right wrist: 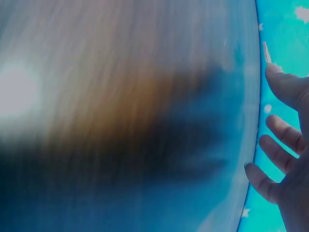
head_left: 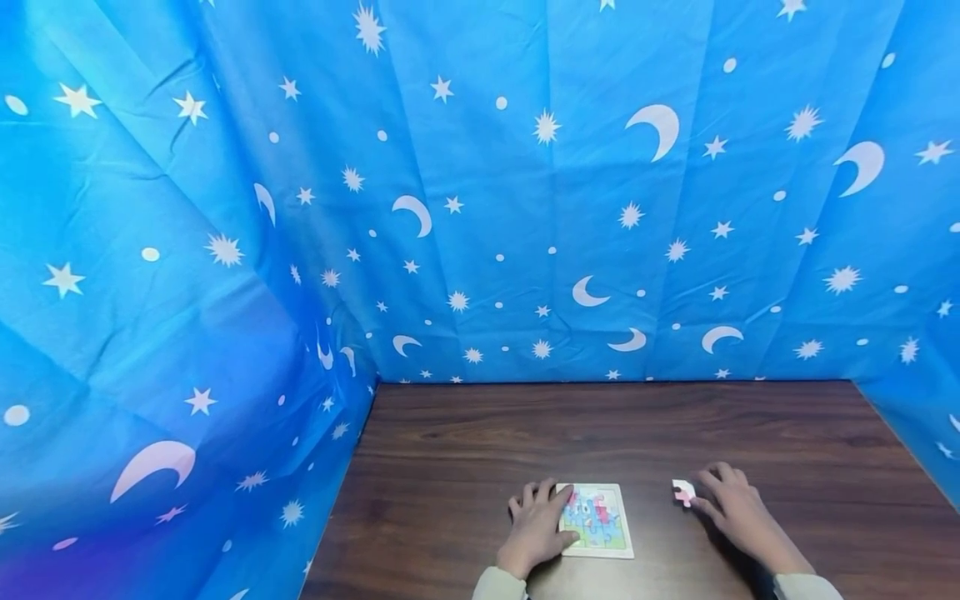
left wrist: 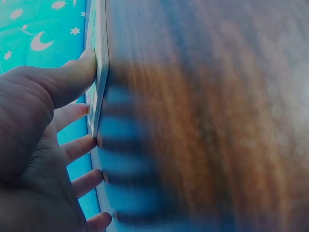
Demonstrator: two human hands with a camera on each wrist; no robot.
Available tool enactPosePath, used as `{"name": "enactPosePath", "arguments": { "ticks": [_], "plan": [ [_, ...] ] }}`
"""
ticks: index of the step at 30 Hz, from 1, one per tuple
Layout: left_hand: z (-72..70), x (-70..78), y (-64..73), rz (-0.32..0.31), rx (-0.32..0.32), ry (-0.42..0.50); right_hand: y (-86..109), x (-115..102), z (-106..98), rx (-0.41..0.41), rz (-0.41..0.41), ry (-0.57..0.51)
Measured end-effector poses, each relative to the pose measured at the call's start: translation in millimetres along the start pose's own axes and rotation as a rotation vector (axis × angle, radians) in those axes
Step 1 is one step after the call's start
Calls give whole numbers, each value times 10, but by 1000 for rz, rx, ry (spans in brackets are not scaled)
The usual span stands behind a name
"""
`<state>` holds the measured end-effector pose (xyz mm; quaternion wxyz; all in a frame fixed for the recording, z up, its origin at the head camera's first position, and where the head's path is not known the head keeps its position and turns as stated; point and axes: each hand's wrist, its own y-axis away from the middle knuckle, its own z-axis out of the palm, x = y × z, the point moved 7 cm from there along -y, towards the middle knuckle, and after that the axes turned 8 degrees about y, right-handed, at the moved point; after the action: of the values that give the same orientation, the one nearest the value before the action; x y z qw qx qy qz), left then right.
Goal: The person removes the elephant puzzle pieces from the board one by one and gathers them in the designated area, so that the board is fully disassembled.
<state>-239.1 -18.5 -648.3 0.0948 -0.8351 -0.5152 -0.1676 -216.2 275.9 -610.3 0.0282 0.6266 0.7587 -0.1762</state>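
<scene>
A small square jigsaw puzzle (head_left: 627, 546) in a pale frame lies on the table, its picture in pink, blue and green pieces. My left hand (head_left: 534, 527) rests at its left side, fingers spread; thumb and index finger lie over the frame onto the picture. In the left wrist view the thumb (left wrist: 72, 79) presses the puzzle's face, other fingertips reaching the tabletop. To the right, my right hand (head_left: 738, 510) holds a loose pink and white puzzle piece (head_left: 682, 492) at its thumb tip. The right wrist view shows that piece (right wrist: 266, 52) edge-on, raised off the table.
The dark wood-grain table (head_left: 465, 433) reaches back to a blue cloth (head_left: 495, 208) printed with white stars and moons. That cloth hangs behind the table and along both sides. Bare tabletop lies between the puzzle and my right hand.
</scene>
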Motion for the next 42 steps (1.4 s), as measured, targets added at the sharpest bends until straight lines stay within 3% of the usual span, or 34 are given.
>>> {"name": "enactPosePath", "arguments": {
  "ticks": [12,20,28,42],
  "plan": [
    [50,-21,2,3,15,7,171,343,-18,16,52,22],
    [50,-22,42,15,24,26,150,310,-5,23,89,-14],
    [25,-4,29,-1,3,16,-3,61,41,1,111,-28],
    [-1,-16,19,-31,11,49,-259,-617,292,37,5,-81]
  ]
}}
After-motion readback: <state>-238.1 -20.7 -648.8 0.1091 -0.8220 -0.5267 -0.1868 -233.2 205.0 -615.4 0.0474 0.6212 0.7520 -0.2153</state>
